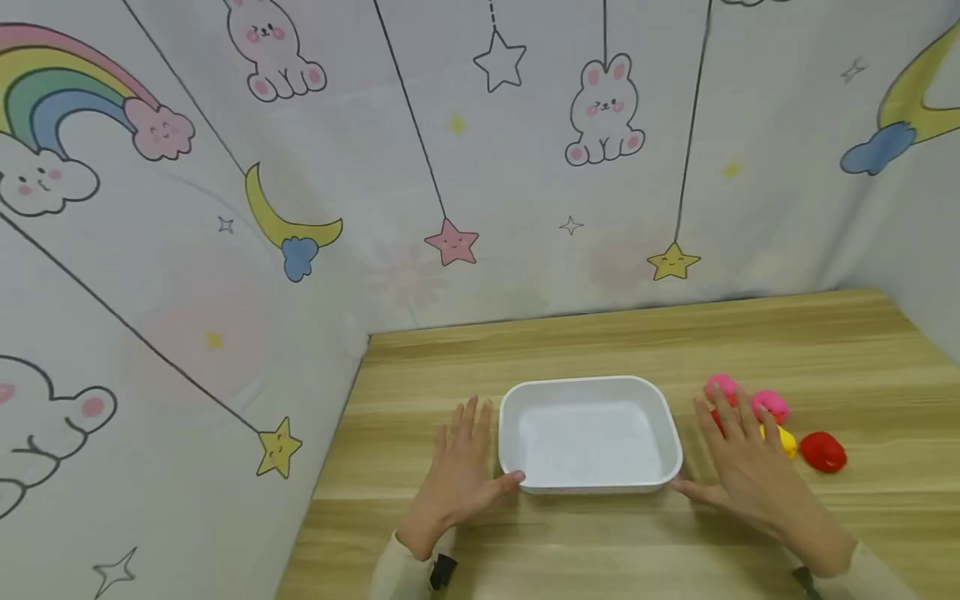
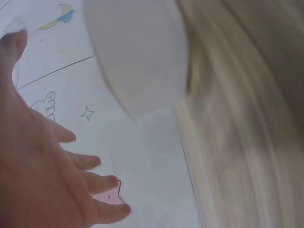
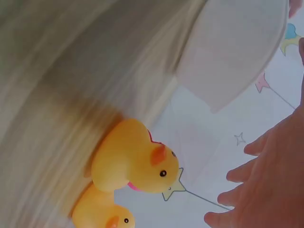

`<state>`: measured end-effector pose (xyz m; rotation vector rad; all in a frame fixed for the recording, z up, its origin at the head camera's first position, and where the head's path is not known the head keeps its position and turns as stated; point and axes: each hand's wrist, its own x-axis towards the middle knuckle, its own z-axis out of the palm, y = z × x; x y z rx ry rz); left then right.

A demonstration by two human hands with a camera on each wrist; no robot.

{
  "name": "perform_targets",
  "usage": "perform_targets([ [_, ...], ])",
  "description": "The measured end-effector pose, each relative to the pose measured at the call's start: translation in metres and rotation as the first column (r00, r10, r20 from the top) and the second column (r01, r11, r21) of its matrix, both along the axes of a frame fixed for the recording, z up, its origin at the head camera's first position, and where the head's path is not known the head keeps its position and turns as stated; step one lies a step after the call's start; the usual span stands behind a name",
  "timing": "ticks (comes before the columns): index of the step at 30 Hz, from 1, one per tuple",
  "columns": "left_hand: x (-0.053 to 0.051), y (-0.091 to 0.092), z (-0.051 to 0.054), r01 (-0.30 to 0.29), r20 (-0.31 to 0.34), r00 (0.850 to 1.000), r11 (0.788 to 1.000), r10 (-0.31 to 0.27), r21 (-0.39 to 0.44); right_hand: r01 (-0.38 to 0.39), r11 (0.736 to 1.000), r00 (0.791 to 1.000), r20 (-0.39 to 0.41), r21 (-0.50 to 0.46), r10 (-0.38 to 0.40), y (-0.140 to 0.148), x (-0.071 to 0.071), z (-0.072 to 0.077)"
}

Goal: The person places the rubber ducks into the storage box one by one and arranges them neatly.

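White round-cornered tray (image 1: 590, 435) – upright, open-topped – with small pink, yellow and red toys (image 1: 771, 406) to its right

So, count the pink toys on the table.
2 seen: one pink toy partly behind the right hand, another pink toy right of the first. The hand may hide more.

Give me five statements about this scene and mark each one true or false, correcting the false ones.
1. The white tray lies between the left hand and the right hand. True.
2. The left hand grips a duck. False: its fingers are straight and it holds nothing.
3. Two yellow ducks show in the right wrist view. True.
4. The red toy farthest to the right sits inside the tray. False: it lies on the table, right of the tray.
5. The right hand is curled into a fist. False: its fingers are extended.
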<state>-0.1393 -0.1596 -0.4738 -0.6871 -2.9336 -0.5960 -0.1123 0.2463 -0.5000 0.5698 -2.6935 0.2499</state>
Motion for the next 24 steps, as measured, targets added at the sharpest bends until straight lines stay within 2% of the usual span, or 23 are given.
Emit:
perform_targets([
  [2,-0.002,-0.002,0.003,0.016,0.052,0.998,0.994,-0.022,0.104,0.011,1.000,1.000,0.027,-0.025,-0.010,0.004,0.002,0.004],
  [4,-0.005,-0.004,0.006,0.029,0.108,0.993,0.975,-0.054,0.222,0.011,0.998,0.998,0.055,-0.067,-0.007,0.009,0.004,0.007],
  [7,-0.010,-0.007,0.010,0.027,0.197,0.974,0.919,-0.113,0.393,0.005,0.989,0.995,0.100,-0.148,0.010,0.018,0.006,0.012],
  [9,-0.014,-0.007,0.012,0.006,0.247,0.960,0.888,-0.134,0.459,-0.001,0.980,0.993,0.116,-0.201,0.025,0.026,0.007,0.014],
  [15,-0.024,-0.007,0.009,-0.090,0.337,0.934,0.831,-0.121,0.549,0.022,0.942,0.987,0.156,-0.335,0.032,0.047,0.006,0.017],
  [19,-0.027,-0.005,0.005,-0.151,0.402,0.907,0.794,-0.126,0.590,0.034,0.918,0.983,0.178,-0.396,0.041,0.064,0.005,0.016],
  [24,-0.030,0.001,0.001,-0.199,0.468,0.869,0.755,-0.157,0.624,0.098,0.889,0.954,0.295,-0.448,0.044,0.089,0.006,0.016],
])
